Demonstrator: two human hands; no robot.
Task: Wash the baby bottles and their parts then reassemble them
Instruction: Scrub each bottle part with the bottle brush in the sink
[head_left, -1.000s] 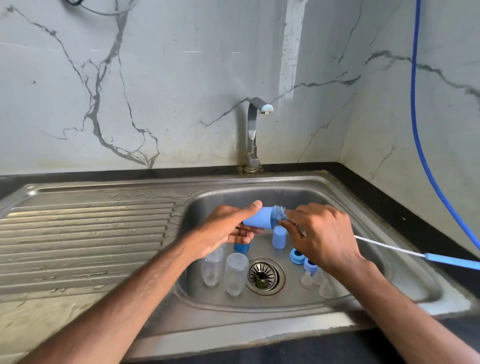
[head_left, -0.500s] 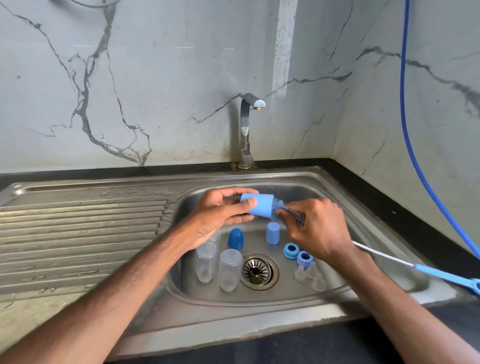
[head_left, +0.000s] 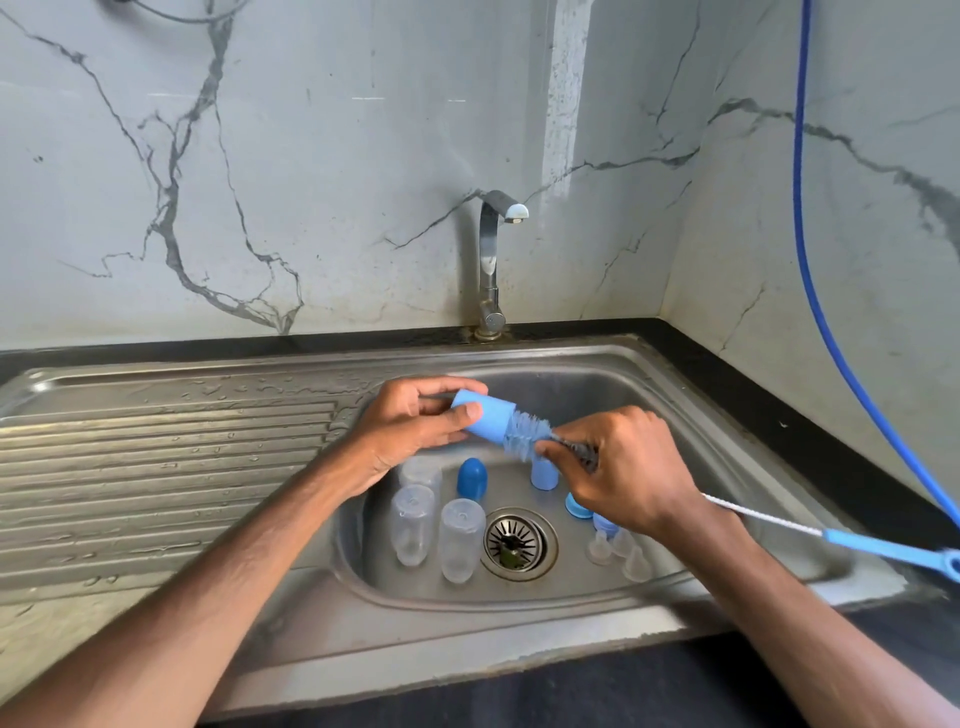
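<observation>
Head camera shows the left hand (head_left: 410, 431) gripping a light blue cap (head_left: 485, 415) over the sink (head_left: 727, 415), while the right hand (head_left: 623, 467) pinches the bottle brush (head_left: 527, 435) poking into its right end.

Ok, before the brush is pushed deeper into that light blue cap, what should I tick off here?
1. Left hand grips the light blue cap round its body: ok.
2. Right hand pinches the brush just behind the bristles: ok.
3. Bristles meet the cap's open mouth: ok.
4. Cap held above the sink bowl, so drips fall inside: ok.
5. Tap running for a rinse: not ok, no water shows.
6. Soap on the bristles: cannot tell.
</observation>
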